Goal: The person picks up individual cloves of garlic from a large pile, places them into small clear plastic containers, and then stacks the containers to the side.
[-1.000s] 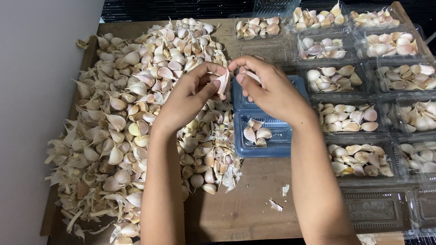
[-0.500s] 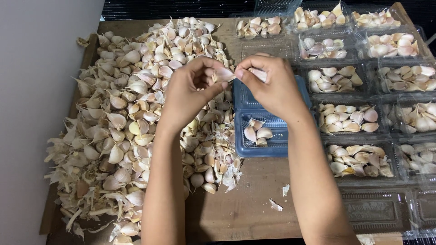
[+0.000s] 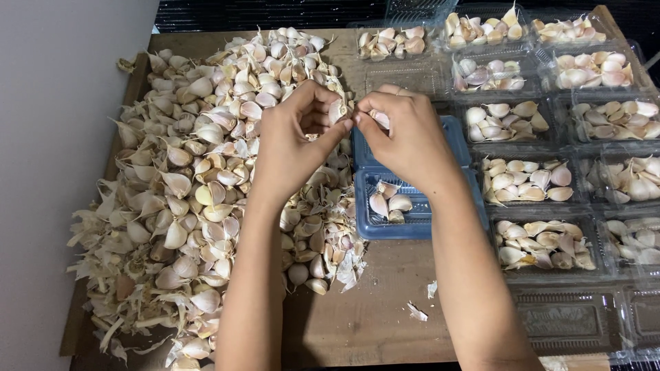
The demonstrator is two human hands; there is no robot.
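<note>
Papery garlic clove [image 3: 338,110] is pinched by left hand [image 3: 292,141] and right hand [image 3: 405,141] above the blue tray [image 3: 440,220], barely filled, while clear trays [image 3: 529,180] sit full rightward and a big heap [image 3: 199,178] remains.

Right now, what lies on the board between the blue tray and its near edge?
In the head view, between the blue tray and the board edge, only two small garlic skin scraps lie.

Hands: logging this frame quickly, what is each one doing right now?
Left hand: closed, pinching a garlic clove at its fingertips.
Right hand: closed, fingertips pinching a second clove.
</note>
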